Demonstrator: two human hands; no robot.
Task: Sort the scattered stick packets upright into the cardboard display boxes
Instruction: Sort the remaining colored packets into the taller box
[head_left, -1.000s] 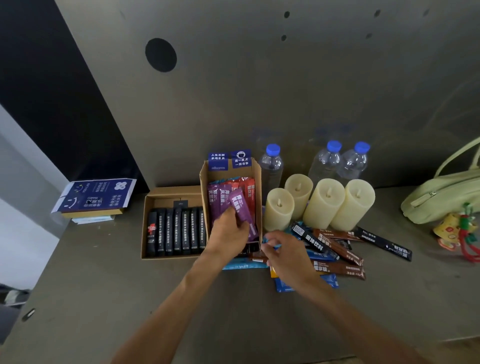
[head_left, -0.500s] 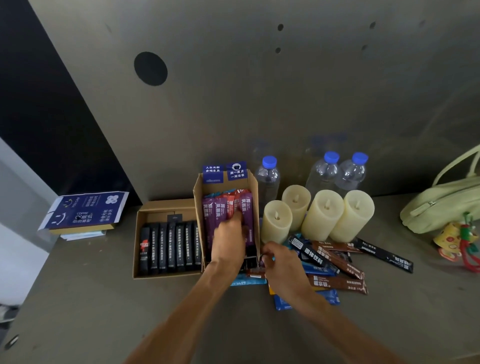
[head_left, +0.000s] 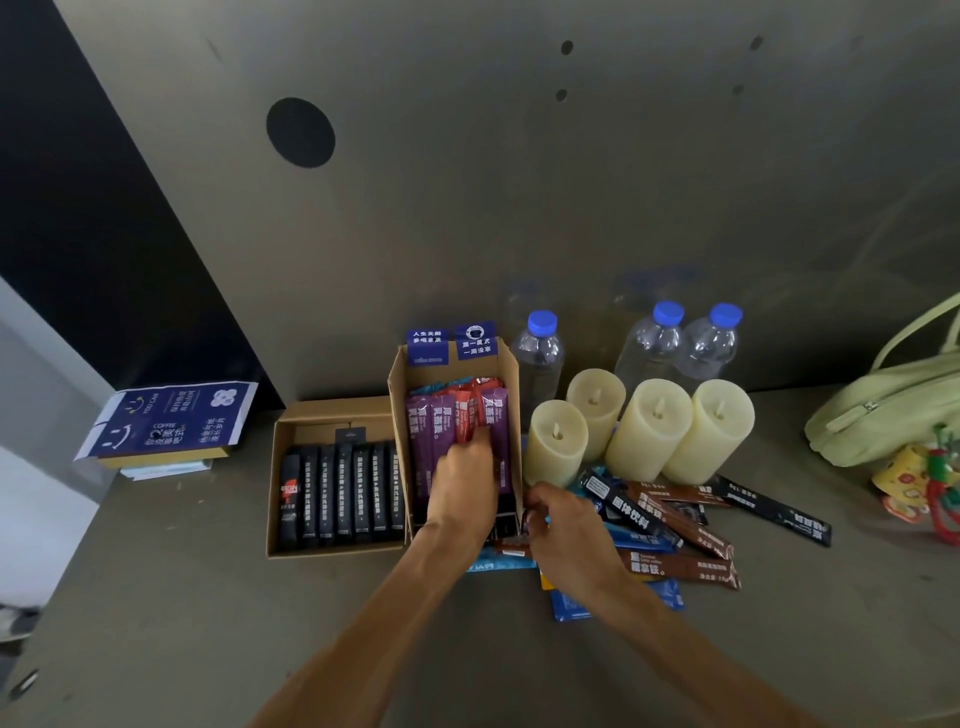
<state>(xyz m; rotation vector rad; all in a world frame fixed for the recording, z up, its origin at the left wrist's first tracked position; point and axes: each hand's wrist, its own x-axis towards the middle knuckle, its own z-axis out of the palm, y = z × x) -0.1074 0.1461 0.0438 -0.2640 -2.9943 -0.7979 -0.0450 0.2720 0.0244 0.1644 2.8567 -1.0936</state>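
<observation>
A tall cardboard display box (head_left: 397, 384) holds upright purple and red stick packets (head_left: 423, 431). My left hand (head_left: 462, 483) reaches into it, its fingers curled on the rightmost purple packet (head_left: 497, 415), which stands upright. To the left, a low cardboard box (head_left: 332, 410) holds a row of black packets (head_left: 343, 488). Loose brown, blue and black packets (head_left: 675, 525) lie in a pile right of the tall box. My right hand (head_left: 566, 535) sits on the pile's left end, fingers curled and pinching a packet that the hand mostly hides.
Several cream candles (head_left: 649, 426) stand behind the pile, with three blue-capped water bottles (head_left: 649, 348) behind them. A green bag (head_left: 883, 410) and a colourful charm (head_left: 924, 478) lie at the right. A flattened blue carton (head_left: 171, 421) lies on papers at the left. A grey wall panel rises behind.
My left hand carried the tilted purple packet into the tall box and stood it upright among the others. My right hand stayed at the pile's left end.
</observation>
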